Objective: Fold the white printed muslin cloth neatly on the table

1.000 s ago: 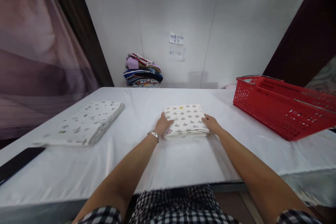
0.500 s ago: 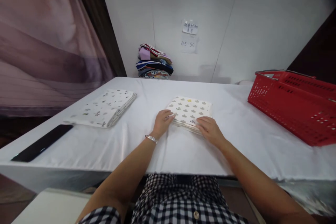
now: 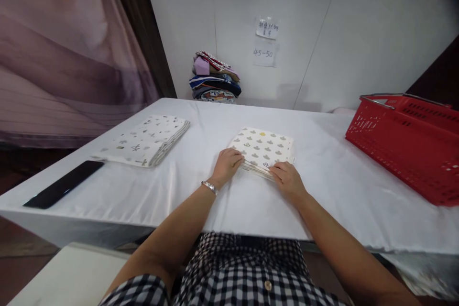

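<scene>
White panel wall (image 3: 358, 19), mauve curtain (image 3: 64, 48) left, white-clothed table (image 3: 322, 191).

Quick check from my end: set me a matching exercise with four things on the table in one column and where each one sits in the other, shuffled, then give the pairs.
Things:
1. red basket
2. black flat object
3. cloud-print folded cloth
4. stack of colourful fabrics

Places:
A. against the back wall
B. under both hands, the left hand and the right hand, mid-table
C. far right of the table
D. near the table's left edge

Pairs: 1-C, 2-D, 3-B, 4-A
</scene>
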Motion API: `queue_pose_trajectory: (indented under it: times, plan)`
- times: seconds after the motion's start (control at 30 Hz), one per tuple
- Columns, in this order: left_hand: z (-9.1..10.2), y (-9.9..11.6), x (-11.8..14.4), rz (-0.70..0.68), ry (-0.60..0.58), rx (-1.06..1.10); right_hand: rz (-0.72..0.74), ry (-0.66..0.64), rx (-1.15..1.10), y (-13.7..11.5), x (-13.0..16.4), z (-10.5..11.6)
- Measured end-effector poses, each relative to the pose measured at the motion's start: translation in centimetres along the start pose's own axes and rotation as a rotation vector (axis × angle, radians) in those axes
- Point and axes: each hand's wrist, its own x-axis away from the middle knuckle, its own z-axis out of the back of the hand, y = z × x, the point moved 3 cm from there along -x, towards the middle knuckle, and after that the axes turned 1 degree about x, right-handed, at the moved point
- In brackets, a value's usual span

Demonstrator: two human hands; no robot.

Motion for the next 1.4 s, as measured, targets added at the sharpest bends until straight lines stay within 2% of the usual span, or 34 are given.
queue_pose_trajectory:
  times: [0.17,0.43,0.7,0.9,1.07,1.4]
  plan:
    - [0.3,0.1,0.2,-0.028,-0.02,0.007,0.031,-0.06,-0.018,0.2,0.3,0.0]
    - [0.0,0.6,0.0,-0.097,-0.04,-0.052,-0.031,0.066,0.014,0.4,0.3,0.3]
    - [-0.4,0.4,0.2,-0.077,-0.094,-0.124,0.006,-0.05,-0.003,0.4,0.3,0.2]
    - [-0.4,0.6,0.2,-0.075,-0.109,-0.114,-0.037,0.031,0.034,0.7,0.4,0.6]
    - [-0.3,0.6,0.4,-0.109,-0.087,-0.113,0.023,-0.04,0.038,1.0,0.7,-0.1]
    - [-1.0,1.6,0.2,-0.185,-0.128,-0.068,0.062,-0.032,0.04,0.4,0.5,0.1]
